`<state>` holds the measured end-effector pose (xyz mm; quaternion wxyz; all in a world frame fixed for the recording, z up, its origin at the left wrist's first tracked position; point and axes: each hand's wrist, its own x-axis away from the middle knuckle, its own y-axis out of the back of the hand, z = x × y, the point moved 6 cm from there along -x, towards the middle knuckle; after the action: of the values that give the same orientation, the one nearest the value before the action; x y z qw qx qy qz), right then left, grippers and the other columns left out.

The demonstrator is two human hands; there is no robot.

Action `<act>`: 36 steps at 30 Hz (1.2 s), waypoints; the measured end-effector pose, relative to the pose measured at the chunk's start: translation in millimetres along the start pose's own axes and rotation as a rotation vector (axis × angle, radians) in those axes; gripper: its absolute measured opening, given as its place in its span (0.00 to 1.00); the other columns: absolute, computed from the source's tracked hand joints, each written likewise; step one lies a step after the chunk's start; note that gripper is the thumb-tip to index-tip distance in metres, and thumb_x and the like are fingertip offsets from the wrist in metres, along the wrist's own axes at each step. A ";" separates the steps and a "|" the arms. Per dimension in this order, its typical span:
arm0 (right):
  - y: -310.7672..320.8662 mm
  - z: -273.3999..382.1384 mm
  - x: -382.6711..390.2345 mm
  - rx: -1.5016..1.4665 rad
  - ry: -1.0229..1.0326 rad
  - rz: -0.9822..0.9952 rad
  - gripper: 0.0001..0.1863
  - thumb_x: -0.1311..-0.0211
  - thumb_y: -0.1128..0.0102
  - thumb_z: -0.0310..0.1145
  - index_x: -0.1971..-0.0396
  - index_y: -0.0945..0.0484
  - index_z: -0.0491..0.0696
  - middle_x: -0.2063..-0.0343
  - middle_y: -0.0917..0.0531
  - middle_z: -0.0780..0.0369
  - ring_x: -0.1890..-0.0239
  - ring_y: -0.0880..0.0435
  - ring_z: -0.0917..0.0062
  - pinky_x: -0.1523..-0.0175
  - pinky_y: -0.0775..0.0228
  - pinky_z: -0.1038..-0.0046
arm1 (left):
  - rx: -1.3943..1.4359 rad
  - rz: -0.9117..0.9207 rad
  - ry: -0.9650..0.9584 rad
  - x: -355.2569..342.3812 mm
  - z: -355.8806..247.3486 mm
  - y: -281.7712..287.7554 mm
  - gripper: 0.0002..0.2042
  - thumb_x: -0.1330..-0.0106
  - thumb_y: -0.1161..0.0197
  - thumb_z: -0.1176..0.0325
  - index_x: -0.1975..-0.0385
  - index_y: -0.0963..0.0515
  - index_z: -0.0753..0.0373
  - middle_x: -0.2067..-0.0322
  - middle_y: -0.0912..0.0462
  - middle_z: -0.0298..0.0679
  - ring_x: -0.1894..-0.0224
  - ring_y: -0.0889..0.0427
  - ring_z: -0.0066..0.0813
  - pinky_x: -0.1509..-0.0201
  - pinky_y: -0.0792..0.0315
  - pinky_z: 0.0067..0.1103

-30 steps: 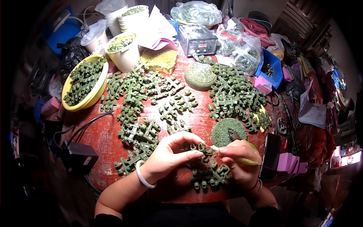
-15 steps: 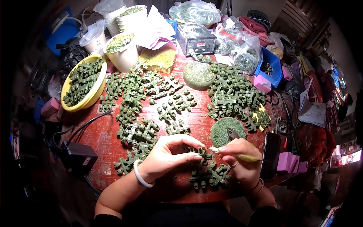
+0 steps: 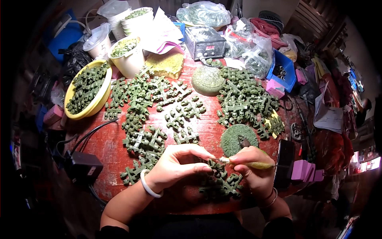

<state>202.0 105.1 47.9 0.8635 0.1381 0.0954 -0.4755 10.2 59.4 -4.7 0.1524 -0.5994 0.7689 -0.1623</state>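
Note:
My left hand (image 3: 174,160) pinches a small dark green wax-like piece (image 3: 216,164) between thumb and fingertips; its lower part is in shadow. In my right hand (image 3: 254,175) is a pen-shaped tool (image 3: 262,164) with a yellowish handle and a thin metal tip. That tip points left and meets the held piece or lies just over it; I cannot tell which. Beneath my hands lie several more green ladder-like pieces (image 3: 223,186). Beyond my right hand sits a round green pad (image 3: 229,140), with a dark pointed object (image 3: 243,141) on it.
Green pieces lie in heaps at left (image 3: 139,137) and right (image 3: 242,103) on the red table (image 3: 107,151). A yellow basin (image 3: 104,93), white bucket (image 3: 131,63), sponge (image 3: 165,64), control box (image 3: 205,43), blue bin (image 3: 284,67), black adapter (image 3: 84,167) and phone (image 3: 285,159) stand around.
The tool's tip has shifted slightly left and down at the held piece, with my right hand. My left fingers keep their pinch, and the view has moved a little.

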 end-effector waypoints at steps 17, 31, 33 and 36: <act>-12.2 -13.6 1.7 0.037 -0.178 0.067 0.14 0.43 0.35 0.17 0.56 0.17 0.42 0.62 0.16 0.59 0.60 0.17 0.76 0.54 0.26 0.76 | -0.259 -0.132 -0.109 0.8 -13.7 -12.9 0.17 0.40 0.31 0.81 0.52 0.27 0.67 0.56 0.22 0.36 0.53 0.22 0.23 0.45 0.27 0.22; -14.0 -13.0 0.4 -0.088 -0.245 0.053 0.13 0.38 0.37 0.20 0.53 0.20 0.40 0.57 0.16 0.61 0.56 0.18 0.80 0.49 0.27 0.79 | -0.020 0.098 0.018 -2.8 -3.4 -14.7 0.23 0.42 0.30 0.80 0.44 0.24 0.67 0.44 0.23 0.42 0.40 0.26 0.31 0.35 0.32 0.29; -11.4 -21.0 3.3 -0.311 -0.416 -0.019 0.13 0.37 0.38 0.19 0.53 0.21 0.40 0.57 0.16 0.62 0.56 0.18 0.82 0.49 0.26 0.80 | 0.122 0.112 0.108 -2.2 -6.1 -17.0 0.25 0.42 0.30 0.80 0.42 0.26 0.68 0.42 0.25 0.42 0.38 0.27 0.32 0.35 0.32 0.31; -12.8 -35.7 9.7 -0.476 -0.516 0.022 0.14 0.38 0.38 0.18 0.52 0.21 0.40 0.57 0.17 0.63 0.55 0.19 0.83 0.48 0.26 0.79 | 0.287 0.156 0.219 -1.0 -0.2 -19.4 0.31 0.42 0.28 0.77 0.36 0.31 0.67 0.35 0.33 0.43 0.35 0.30 0.34 0.36 0.28 0.34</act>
<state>195.1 102.7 9.4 0.8724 -0.1909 -0.0195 -0.4497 27.2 56.0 3.9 0.1636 -0.4887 0.7942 -0.3220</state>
